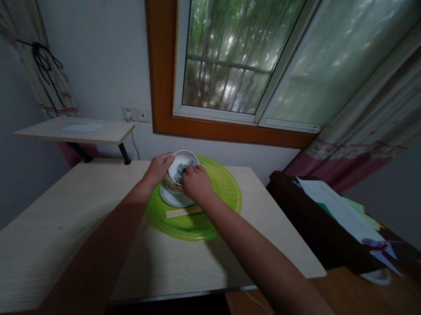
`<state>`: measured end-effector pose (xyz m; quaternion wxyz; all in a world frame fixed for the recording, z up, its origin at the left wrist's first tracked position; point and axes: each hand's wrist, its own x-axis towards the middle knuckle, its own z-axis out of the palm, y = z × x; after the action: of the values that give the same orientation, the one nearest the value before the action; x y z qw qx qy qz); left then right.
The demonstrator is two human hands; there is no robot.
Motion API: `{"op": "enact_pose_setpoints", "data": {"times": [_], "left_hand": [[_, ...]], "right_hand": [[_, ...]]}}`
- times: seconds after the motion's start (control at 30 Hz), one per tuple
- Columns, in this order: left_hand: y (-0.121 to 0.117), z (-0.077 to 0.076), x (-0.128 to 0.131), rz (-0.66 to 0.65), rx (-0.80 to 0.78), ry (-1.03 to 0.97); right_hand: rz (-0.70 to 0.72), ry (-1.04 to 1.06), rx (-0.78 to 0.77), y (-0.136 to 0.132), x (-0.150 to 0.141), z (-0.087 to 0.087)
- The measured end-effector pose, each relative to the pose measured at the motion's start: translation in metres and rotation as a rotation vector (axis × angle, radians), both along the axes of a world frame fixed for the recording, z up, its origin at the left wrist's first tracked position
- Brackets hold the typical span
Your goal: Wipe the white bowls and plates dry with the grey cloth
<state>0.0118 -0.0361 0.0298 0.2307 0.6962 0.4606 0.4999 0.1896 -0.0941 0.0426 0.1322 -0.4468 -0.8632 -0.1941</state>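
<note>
A white bowl (185,158) is tilted above a white plate (170,197) inside a green plastic basin (226,194) on the light wooden table (59,231). My left hand (159,168) grips the bowl's left rim. My right hand (197,182) is closed on a grey-blue cloth (181,170) pressed into the bowl. A pair of pale chopsticks (183,211) lies in the basin in front of the plate.
A small raised shelf (75,129) stands at the table's back left. A wall socket (136,114) and a window (233,53) are behind. To the right is a dark piece of furniture (312,222) with papers (340,207) on it. Curtains hang at both sides.
</note>
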Motion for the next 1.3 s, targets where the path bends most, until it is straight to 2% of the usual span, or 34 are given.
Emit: {"op": "enact_pose_setpoints", "data": {"times": [0.1, 0.33, 0.57, 0.67, 0.83, 1.03, 1.13, 1.3], "left_hand": [[0.002, -0.001, -0.001, 0.015, -0.011, 0.03], [0.007, -0.005, -0.002, 0.035, -0.009, 0.02], [0.004, -0.004, -0.001, 0.018, -0.001, -0.032], [0.006, -0.005, -0.001, -0.025, -0.02, -0.021], [0.008, -0.005, 0.0, -0.091, -0.004, -0.061], [0.0, 0.001, 0.003, -0.027, 0.006, -0.021], [0.0, 0.001, 0.003, 0.033, 0.019, 0.022], [0.004, -0.002, 0.001, 0.081, 0.031, 0.049]], "right_hand": [[0.022, -0.05, -0.044, -0.001, -0.001, 0.002], [0.174, -0.116, -0.085, 0.001, 0.007, 0.004], [0.351, 0.064, -0.087, 0.011, 0.014, -0.013], [0.377, 0.106, -0.078, 0.013, 0.013, -0.016], [0.291, 0.118, -0.053, 0.012, 0.012, -0.014], [0.094, 0.102, 0.03, 0.007, 0.008, -0.007], [0.015, 0.053, 0.022, 0.003, 0.005, -0.002], [-0.007, -0.025, -0.02, -0.001, 0.003, 0.004]]}}
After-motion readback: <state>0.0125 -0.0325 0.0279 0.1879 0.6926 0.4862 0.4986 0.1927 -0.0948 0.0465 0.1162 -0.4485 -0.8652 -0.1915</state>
